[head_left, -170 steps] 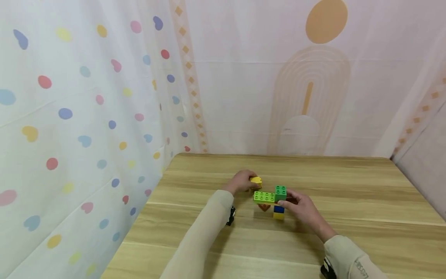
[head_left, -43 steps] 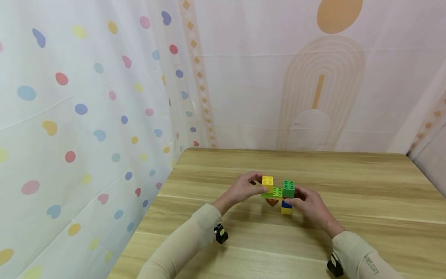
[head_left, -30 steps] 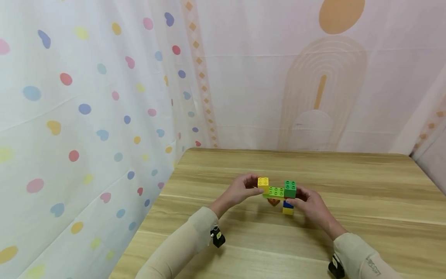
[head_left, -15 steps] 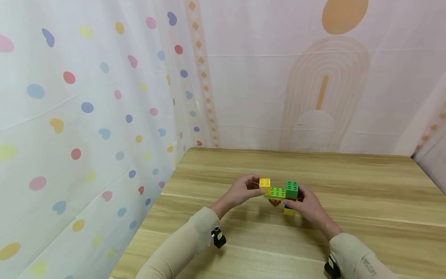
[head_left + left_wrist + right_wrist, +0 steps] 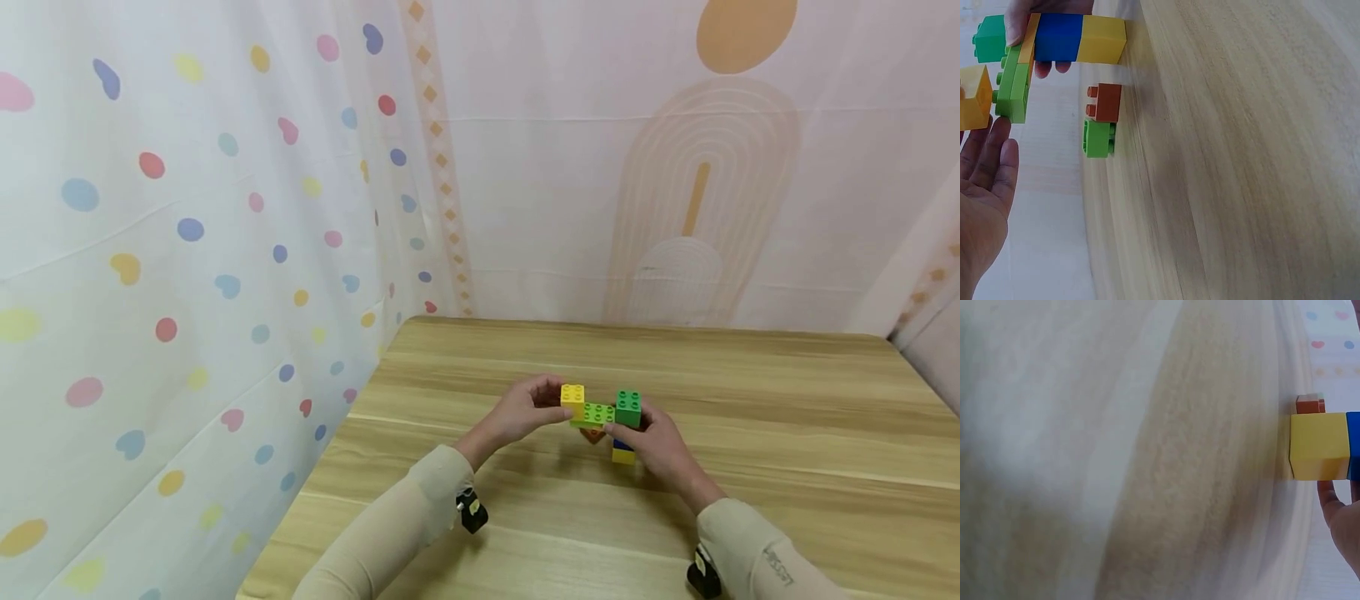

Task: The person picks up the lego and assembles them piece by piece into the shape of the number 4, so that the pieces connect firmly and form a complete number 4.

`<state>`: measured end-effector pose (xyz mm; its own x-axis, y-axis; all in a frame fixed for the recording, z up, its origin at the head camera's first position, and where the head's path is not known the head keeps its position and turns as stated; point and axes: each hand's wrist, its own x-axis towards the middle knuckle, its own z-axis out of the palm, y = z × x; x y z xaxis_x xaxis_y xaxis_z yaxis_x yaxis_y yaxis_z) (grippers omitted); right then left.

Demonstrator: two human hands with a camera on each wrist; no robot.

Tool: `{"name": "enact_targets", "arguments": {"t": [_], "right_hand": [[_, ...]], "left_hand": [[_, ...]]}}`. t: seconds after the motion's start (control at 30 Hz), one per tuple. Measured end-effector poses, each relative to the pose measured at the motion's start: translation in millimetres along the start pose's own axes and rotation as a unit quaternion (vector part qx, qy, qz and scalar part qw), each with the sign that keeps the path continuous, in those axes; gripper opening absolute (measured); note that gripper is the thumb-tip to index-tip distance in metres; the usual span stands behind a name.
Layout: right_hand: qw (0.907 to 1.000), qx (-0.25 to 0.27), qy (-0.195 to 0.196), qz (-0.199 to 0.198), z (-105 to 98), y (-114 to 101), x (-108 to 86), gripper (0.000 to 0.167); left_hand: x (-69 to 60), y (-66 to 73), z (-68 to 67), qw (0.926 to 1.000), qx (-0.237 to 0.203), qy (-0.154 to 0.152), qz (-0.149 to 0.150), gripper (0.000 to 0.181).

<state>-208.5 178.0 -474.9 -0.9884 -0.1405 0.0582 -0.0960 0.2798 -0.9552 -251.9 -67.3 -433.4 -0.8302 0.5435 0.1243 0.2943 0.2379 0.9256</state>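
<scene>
My left hand (image 5: 517,412) pinches a yellow toy building brick (image 5: 572,400) over the left end of a long lime-green brick (image 5: 598,414). In the left wrist view the yellow brick's underside is at the lime studs; I cannot tell whether they are joined. My right hand (image 5: 663,446) grips the stack from the right, thumb at the lime brick's near side. That stack has a green brick (image 5: 628,407) on top, an orange layer (image 5: 1030,39), a blue brick (image 5: 1059,36) and a yellow bottom brick (image 5: 623,456). The lime brick juts out leftward from it.
Beneath the overhang, a reddish-brown brick (image 5: 1109,103) and a small green brick (image 5: 1097,139) lie together on the wooden table (image 5: 555,517). Patterned curtains (image 5: 555,208) hang behind the table and along its left side.
My left hand has brought the yellow brick from the table to the lime brick's left end, shifting it slightly left and back. Lately my right thumb has slid left along the stack.
</scene>
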Motion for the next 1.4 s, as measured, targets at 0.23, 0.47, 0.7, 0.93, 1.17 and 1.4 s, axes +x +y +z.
{"name": "enact_targets", "arguments": {"t": [0.23, 0.47, 0.7, 0.93, 1.17, 1.4], "right_hand": [[0.9999, 0.001, 0.008, 0.013, 3, 4, 2.1, 0.051], [0.9997, 0.007, 0.003, 0.021, 1, 6, 0.7, 0.055], [0.9997, 0.011, -0.012, 0.020, -2, 6, -1.0, 0.059], [0.9995, 0.023, -0.011, 0.020, -1, 6, 0.0, 0.056], [0.9996, 0.021, -0.014, 0.014, 0, 6, -0.8, 0.055], [0.9996, 0.021, -0.011, 0.014, 1, 6, 1.2, 0.052]], "left_hand": [[4.2, -0.6, -3.0, 0.9997, 0.008, 0.022, -0.002, 0.032], [9.0, 1.9, -7.2, 0.9987, 0.028, 0.042, 0.006, 0.032], [11.9, 4.3, -7.6, 0.9984, 0.042, 0.036, 0.004, 0.035], [12.9, 3.8, -5.6, 0.9981, 0.056, 0.026, -0.005, 0.034], [11.9, 4.2, -2.4, 0.9974, 0.072, 0.010, -0.008, 0.035], [11.8, 1.1, -2.2, 0.9966, 0.082, 0.004, 0.000, 0.032]]}}
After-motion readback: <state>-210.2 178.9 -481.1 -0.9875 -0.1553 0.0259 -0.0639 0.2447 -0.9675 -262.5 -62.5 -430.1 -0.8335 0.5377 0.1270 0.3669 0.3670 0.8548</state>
